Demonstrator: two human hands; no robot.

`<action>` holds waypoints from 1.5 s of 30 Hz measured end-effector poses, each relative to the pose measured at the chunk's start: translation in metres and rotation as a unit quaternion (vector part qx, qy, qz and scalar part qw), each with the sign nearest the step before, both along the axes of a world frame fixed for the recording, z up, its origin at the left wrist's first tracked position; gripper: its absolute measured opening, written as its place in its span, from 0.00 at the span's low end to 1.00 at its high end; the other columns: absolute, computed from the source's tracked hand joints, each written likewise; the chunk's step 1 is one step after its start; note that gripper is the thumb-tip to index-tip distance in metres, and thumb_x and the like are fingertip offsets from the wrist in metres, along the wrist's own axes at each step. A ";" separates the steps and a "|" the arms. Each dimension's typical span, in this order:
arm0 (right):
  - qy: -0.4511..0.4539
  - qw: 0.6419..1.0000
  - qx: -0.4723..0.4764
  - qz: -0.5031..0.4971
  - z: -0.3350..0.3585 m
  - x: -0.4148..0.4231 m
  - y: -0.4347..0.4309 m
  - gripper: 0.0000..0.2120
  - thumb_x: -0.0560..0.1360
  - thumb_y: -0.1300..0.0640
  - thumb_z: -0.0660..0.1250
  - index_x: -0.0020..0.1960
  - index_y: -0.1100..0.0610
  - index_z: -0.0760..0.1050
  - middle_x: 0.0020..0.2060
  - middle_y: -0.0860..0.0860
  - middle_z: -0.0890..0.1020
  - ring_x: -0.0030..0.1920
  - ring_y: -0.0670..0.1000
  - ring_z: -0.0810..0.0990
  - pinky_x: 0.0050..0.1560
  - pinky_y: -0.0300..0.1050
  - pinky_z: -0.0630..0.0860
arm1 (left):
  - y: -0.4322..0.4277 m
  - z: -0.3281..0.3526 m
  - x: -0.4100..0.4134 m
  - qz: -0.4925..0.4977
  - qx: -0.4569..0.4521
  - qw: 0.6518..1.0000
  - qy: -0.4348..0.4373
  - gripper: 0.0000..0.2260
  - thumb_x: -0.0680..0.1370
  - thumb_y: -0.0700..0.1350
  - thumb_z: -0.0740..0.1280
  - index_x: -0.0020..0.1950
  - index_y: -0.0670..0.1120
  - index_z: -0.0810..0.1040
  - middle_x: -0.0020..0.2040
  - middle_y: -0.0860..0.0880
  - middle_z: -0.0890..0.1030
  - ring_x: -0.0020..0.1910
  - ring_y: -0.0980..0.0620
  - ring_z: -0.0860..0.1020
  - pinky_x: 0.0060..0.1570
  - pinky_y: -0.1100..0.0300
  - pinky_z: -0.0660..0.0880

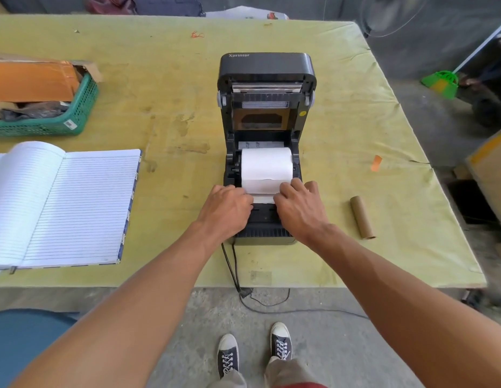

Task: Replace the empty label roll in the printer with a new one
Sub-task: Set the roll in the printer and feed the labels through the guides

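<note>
The black label printer [267, 68] stands mid-table with its lid swung up and back. A full white label roll [266, 166] lies in its open bay, and its loose end runs forward over the front of the printer. My left hand [227, 208] rests on the left edge of that paper strip and my right hand [299, 208] on the right edge, fingers pressed down on the paper. The empty brown cardboard core [362, 217] lies on the table to the right of the printer.
An open lined notebook [67, 205] lies at the left, with a green basket [61, 119] of packages behind it. The printer's cables [235, 273] hang over the near table edge [187, 284]. An orange scrap [376, 163] lies at the right.
</note>
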State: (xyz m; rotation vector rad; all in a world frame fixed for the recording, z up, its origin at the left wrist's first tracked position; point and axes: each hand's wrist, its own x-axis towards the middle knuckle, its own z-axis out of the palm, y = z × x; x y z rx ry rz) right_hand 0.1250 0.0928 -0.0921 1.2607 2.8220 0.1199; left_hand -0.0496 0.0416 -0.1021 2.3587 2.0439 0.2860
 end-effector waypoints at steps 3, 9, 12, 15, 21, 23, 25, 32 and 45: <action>0.015 1.000 0.004 0.010 0.000 0.002 0.001 0.05 0.74 0.66 0.68 0.43 0.58 0.75 0.43 0.52 0.72 0.48 0.56 0.70 0.48 0.51 0.66 | 0.008 0.001 0.002 0.003 -0.024 1.000 -0.001 0.11 0.81 0.47 0.63 0.49 0.47 0.84 0.46 0.49 0.83 0.46 0.47 0.77 0.48 0.54 0.68; 0.022 1.000 -0.015 0.011 -0.002 0.004 0.002 0.04 0.77 0.65 0.63 0.50 0.57 0.75 0.47 0.53 0.77 0.52 0.56 0.72 0.53 0.51 0.67 | 0.014 -0.002 0.001 0.012 -0.040 0.999 -0.014 0.09 0.81 0.43 0.65 0.50 0.46 0.85 0.46 0.48 0.85 0.46 0.46 0.79 0.51 0.53 0.72; 0.032 0.999 -0.021 0.007 -0.001 0.004 0.006 0.03 0.81 0.60 0.61 0.52 0.56 0.74 0.44 0.51 0.80 0.51 0.56 0.74 0.53 0.51 0.66 | 0.019 0.000 0.002 0.011 -0.041 0.999 -0.005 0.07 0.80 0.41 0.66 0.46 0.46 0.84 0.40 0.48 0.84 0.42 0.46 0.80 0.48 0.55 0.67; 0.013 0.999 -0.024 0.018 0.003 0.001 0.010 0.06 0.82 0.57 0.61 0.54 0.56 0.77 0.46 0.51 0.82 0.53 0.56 0.73 0.54 0.53 0.66 | 0.020 0.001 0.003 0.010 -0.041 0.999 0.013 0.10 0.78 0.36 0.65 0.44 0.48 0.83 0.37 0.49 0.82 0.39 0.47 0.78 0.45 0.56 0.65; -0.031 0.999 -0.023 0.025 0.009 -0.006 0.012 0.06 0.79 0.62 0.63 0.53 0.56 0.77 0.45 0.51 0.81 0.52 0.56 0.73 0.55 0.54 0.68 | 0.018 0.003 0.007 -0.016 -0.012 0.998 0.054 0.08 0.77 0.35 0.63 0.43 0.46 0.79 0.36 0.48 0.80 0.37 0.47 0.76 0.44 0.53 0.67; -0.026 0.999 -0.012 0.022 0.007 -0.007 0.010 0.05 0.79 0.61 0.63 0.52 0.56 0.77 0.44 0.52 0.81 0.52 0.56 0.73 0.55 0.54 0.68 | 0.013 0.001 0.009 -0.021 -0.003 0.997 0.073 0.05 0.76 0.36 0.65 0.45 0.45 0.78 0.39 0.48 0.81 0.40 0.46 0.77 0.45 0.54 0.66; 0.001 1.000 0.004 0.012 0.001 -0.006 0.005 0.03 0.78 0.62 0.65 0.50 0.57 0.77 0.44 0.53 0.80 0.52 0.56 0.72 0.55 0.54 0.67 | 0.008 -0.003 0.011 -0.015 0.008 0.997 0.071 0.05 0.77 0.36 0.64 0.46 0.44 0.77 0.42 0.47 0.81 0.42 0.46 0.77 0.46 0.54 0.67; 0.059 0.996 0.055 -0.020 -0.014 -0.001 -0.010 0.03 0.72 0.64 0.72 0.42 0.59 0.79 0.41 0.53 0.79 0.49 0.56 0.73 0.52 0.55 0.67 | -0.005 -0.008 0.013 -0.005 0.042 0.998 0.050 0.06 0.79 0.36 0.62 0.47 0.42 0.78 0.43 0.45 0.81 0.44 0.44 0.76 0.51 0.49 0.68; 0.069 0.994 0.027 -0.085 -0.009 -0.001 -0.030 0.05 0.70 0.65 0.71 0.37 0.59 0.77 0.50 0.54 0.73 0.51 0.57 0.68 0.50 0.54 0.64 | -0.024 0.003 0.022 0.003 0.037 0.999 0.032 0.19 0.74 0.38 0.50 0.46 0.38 0.81 0.55 0.44 0.77 0.58 0.43 0.72 0.57 0.45 0.68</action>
